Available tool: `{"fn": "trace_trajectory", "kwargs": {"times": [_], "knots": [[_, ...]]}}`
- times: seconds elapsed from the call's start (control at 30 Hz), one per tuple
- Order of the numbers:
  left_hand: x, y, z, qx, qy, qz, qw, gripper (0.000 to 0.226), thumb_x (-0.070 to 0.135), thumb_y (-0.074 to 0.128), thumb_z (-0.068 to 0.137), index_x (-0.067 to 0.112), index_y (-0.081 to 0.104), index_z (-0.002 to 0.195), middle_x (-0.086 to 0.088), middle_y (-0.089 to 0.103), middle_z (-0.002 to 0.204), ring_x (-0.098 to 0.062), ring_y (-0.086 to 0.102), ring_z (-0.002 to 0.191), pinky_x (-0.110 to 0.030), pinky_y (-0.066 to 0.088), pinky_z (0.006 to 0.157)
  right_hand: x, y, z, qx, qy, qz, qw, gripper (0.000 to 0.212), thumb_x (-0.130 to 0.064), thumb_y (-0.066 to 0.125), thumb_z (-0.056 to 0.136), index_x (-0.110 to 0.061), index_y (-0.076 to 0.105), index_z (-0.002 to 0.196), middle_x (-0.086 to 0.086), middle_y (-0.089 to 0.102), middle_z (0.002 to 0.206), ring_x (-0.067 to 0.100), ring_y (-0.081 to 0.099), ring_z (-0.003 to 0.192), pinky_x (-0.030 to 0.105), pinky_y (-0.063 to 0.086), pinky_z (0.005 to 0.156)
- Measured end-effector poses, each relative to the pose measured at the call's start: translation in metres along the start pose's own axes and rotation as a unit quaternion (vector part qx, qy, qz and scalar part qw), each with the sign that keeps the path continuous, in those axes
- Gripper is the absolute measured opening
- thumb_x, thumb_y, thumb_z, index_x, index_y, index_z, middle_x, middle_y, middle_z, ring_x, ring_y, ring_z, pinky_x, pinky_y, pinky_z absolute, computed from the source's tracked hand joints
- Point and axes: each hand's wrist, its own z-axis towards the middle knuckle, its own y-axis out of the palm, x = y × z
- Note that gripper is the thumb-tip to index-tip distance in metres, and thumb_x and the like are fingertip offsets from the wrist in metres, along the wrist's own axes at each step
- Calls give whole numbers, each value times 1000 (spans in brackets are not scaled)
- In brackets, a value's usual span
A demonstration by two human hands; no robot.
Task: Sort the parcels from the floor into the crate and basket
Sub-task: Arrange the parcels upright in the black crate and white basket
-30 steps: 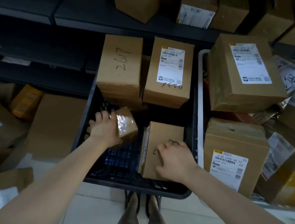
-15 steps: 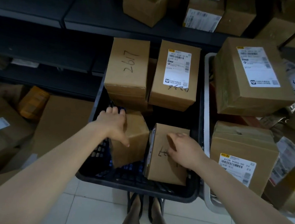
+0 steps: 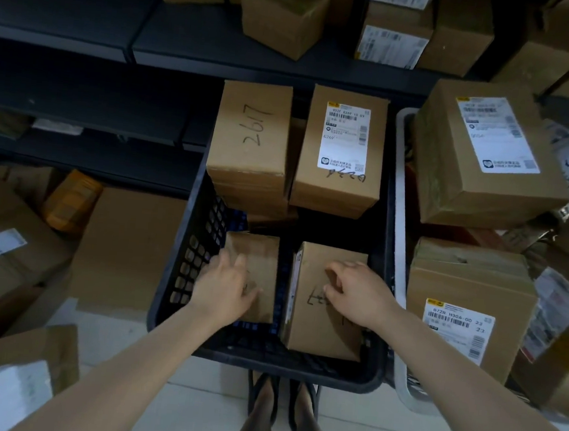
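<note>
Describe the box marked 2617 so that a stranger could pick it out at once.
Find the black crate in front of the dark shelves. At its far end two boxes lie side by side on top of others. The left box is the one: bare cardboard with 2617 handwritten on it, while the right box carries a white printed label.
</note>
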Motion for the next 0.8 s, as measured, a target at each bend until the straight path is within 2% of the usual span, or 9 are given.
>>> {"fn": "trace_trajectory", "kwargs": {"times": [0.1,0.2,0.33,0.43,0.5,0.53,0.6,0.67,0.8], "knots": [[11,16,24,-114,-62,-55,990,82,49,53,89,20,6,150,-23,6,153,-38,22,138,-43,37,107,0,4,2,14,5,3,1000,35,-31,46,95,-15,49,126,2,54,100,20,48,105,27,37,72],[12,43,45,-194,16,57,979,101,62,48,86,28,-24,147,-16,-32,152,-37,-15,145,-55,7,115,-1,7,2,15,3,0,1000,31,-32,45,95,-14,49,121,-1,50,92,20,49,101,33,45,75],[14,43,43,-318,17,99,943,99,52,52,90,27,-25,146,-13,-39,148,-39,-28,140,-62,0,113,-4,-1,5,-3,13,1,1000,30,-30,46,95,-12,51,118,4,59,95,21,55,90,35,50,71],[13,23,25,-370,-6,-19,929,89,47,50,93,28,-15,150,-14,-28,154,-41,-16,143,-53,12,115,-10,-16,7,54,31,25,998,28,-28,46,96,-12,58,115,1,65,90,18,61,81,33,52,68],[11,-2,19,-268,-44,-155,950,73,37,51,94,22,10,152,-23,23,153,-34,38,134,-39,41,101,-19,-34,10,164,55,65,983,21,-25,47,94,-15,62,107,0,67,88,18,63,79,31,50,64],[12,-20,16,-131,-55,-225,964,56,31,51,95,16,32,145,-19,52,132,-27,60,110,-32,50,82,-23,-44,12,220,69,96,968,17,-23,49,93,-16,63,100,-1,67,83,18,62,76,29,47,62],[16,-66,17,193,-70,-273,940,28,29,56,90,11,57,113,-7,61,100,-22,62,86,-22,46,63,-32,-62,19,294,81,164,938,13,-19,52,91,-15,64,90,-1,65,77,15,60,69,25,43,59],[22,-114,30,356,-83,-250,897,51,42,63,83,10,50,120,-13,51,119,-28,51,108,-28,44,82,-40,-73,28,322,74,200,923,13,-17,53,91,-13,65,88,-1,66,78,14,60,69,24,44,60],[42,-153,86,164,-160,-125,965,122,83,51,66,13,1,151,-31,-1,154,-47,1,142,-60,13,112,-49,-75,34,299,67,208,929,14,-17,54,90,-12,67,94,-3,64,79,14,60,72,24,46,64]]}}
